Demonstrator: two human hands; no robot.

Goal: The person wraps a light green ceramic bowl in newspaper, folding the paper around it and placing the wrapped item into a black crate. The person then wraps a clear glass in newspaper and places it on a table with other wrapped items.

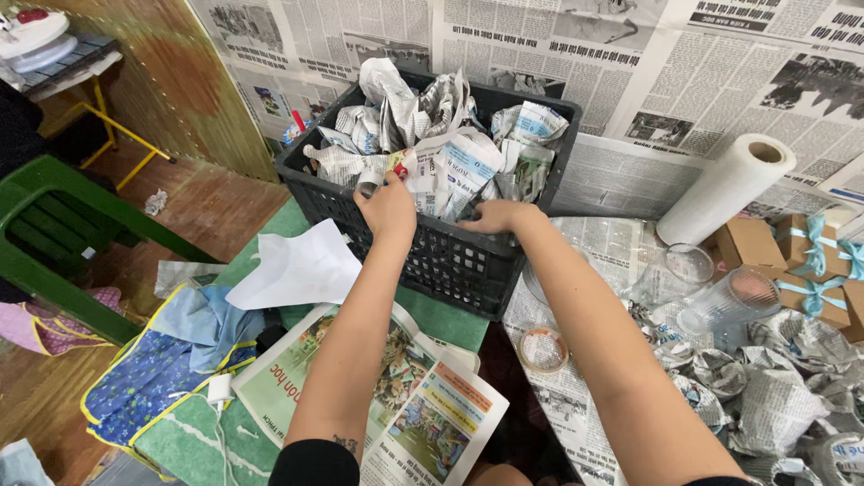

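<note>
A black plastic crate (450,261) stands in front of me, filled with several bundles wrapped in newspaper (423,126). My left hand (387,205) reaches over the crate's near rim and grips one wrapped bundle (441,175) together with a small red-tipped item. My right hand (497,216) rests on the rim beside it, fingers curled under the same bundle.
An open magazine (405,396) and white paper (297,265) lie near my arms. At right: tape roll (543,349), clear glasses (733,301), more wrapped bundles (774,387), a plastic film roll (724,189), ribboned cardboard boxes (810,261). A green chair (54,234) stands left.
</note>
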